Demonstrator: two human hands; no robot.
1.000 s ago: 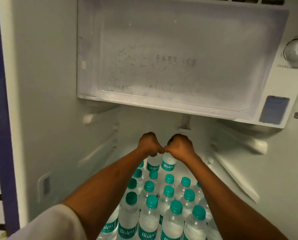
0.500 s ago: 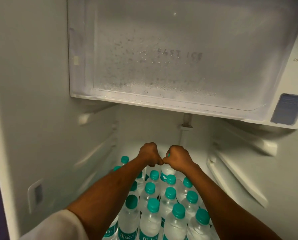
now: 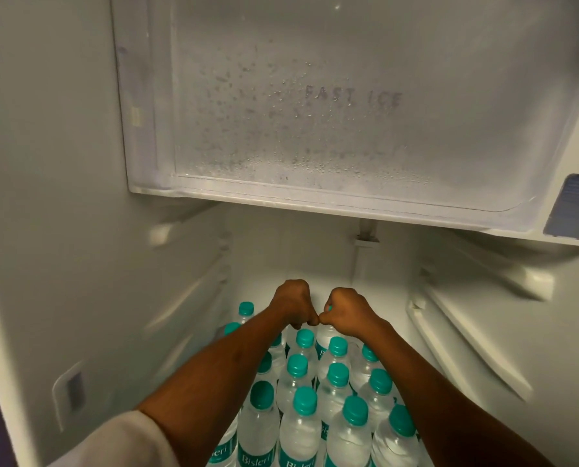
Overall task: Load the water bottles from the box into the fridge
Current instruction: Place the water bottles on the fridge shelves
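Both my arms reach deep into the open fridge. My left hand and my right hand are curled side by side, knuckles touching, each gripping the top of a clear water bottle with a teal cap. The right hand's bottle shows below the fist, its cap peeking out by the thumb. The left hand's bottle is mostly hidden. Both sit at the back of several rows of upright water bottles on the fridge floor.
The frosted freezer flap marked FAST ICE hangs above the hands. Shelf rails run along the left wall and the right wall, with no shelf on them. One bottle stands at the back left.
Both hands have gone lower and deeper into the fridge with their bottles, which have sunk among the back row. The camera has moved closer in.
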